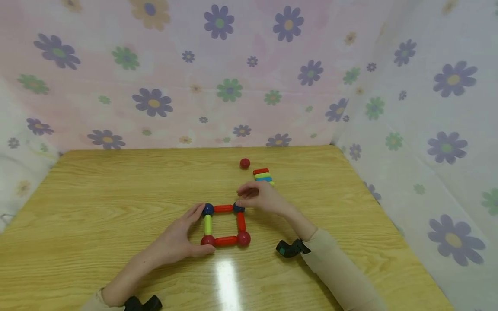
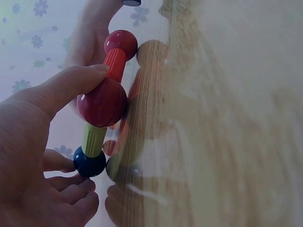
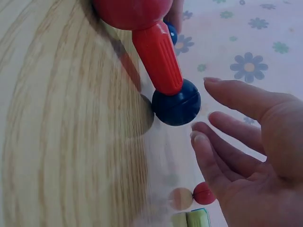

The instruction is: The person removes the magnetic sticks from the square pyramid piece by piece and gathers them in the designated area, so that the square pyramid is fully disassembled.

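Note:
A square of magnetic rods and balls lies on the table, with two blue balls at the far corners and two red balls at the near ones. Three sides are red rods (image 1: 225, 241); the left side is a yellow-green rod (image 1: 208, 225). My left hand (image 1: 173, 239) holds that left side, its thumb on the near-left red ball (image 2: 102, 103) and fingers against the far-left blue ball (image 2: 90, 162). By the far-right blue ball (image 3: 176, 103) is my right hand (image 1: 266, 199), fingers spread and nothing in them; a small gap shows in the right wrist view.
Beyond the right hand, several short rods (image 1: 262, 175) in red, yellow-green and blue lie side by side. A loose red ball (image 1: 244, 163) sits farther back on the wooden table (image 1: 116, 185). Flowered cloth (image 1: 249, 86) hangs behind and beside the table.

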The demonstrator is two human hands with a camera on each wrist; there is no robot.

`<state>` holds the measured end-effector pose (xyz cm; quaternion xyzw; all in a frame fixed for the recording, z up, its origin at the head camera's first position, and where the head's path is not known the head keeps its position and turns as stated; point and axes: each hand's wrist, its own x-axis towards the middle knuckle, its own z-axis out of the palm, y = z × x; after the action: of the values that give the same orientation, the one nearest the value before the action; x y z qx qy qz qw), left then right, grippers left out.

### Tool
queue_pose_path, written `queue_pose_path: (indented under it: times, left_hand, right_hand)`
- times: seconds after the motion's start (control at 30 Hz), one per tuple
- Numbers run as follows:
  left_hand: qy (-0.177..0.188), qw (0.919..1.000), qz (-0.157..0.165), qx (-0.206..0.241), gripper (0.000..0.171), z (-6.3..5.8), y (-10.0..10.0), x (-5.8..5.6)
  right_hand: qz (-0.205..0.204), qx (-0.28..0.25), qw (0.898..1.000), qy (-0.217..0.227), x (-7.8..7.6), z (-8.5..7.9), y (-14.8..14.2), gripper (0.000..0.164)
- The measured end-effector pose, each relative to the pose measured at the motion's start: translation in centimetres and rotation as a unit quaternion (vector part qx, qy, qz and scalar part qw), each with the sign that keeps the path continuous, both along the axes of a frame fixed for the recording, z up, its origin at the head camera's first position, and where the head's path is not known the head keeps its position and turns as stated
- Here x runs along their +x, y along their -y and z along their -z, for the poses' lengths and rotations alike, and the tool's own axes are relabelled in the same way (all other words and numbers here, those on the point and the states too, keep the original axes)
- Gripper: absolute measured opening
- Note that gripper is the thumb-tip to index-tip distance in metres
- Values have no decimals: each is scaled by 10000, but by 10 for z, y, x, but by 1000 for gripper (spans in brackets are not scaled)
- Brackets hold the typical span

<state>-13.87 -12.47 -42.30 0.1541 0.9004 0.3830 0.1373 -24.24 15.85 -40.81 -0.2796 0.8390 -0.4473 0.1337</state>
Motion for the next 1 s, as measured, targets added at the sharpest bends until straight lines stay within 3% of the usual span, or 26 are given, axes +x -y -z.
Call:
queue_pose_path:
  times: [0.33,0.5,0.7,1.0]
  left_hand:
    - [10,10000,-55,-42,116,-1,1,0]
    - [-15,10000,-41,-36,116,-1,1,1]
    - [-38,10000,-46,-28,117,-1,1,1]
    - [-44,10000,-28,3,116,0,0,1]
  right_hand:
    - [-349,177,9974,613,0,4,-3,32]
    - [-502,25,9953,822,-4,11,-7,33]
    - [-745,-190,9927,933,-8,17,-11,37]
    - [-983,-13,9910,907,-9,21,-13,46]
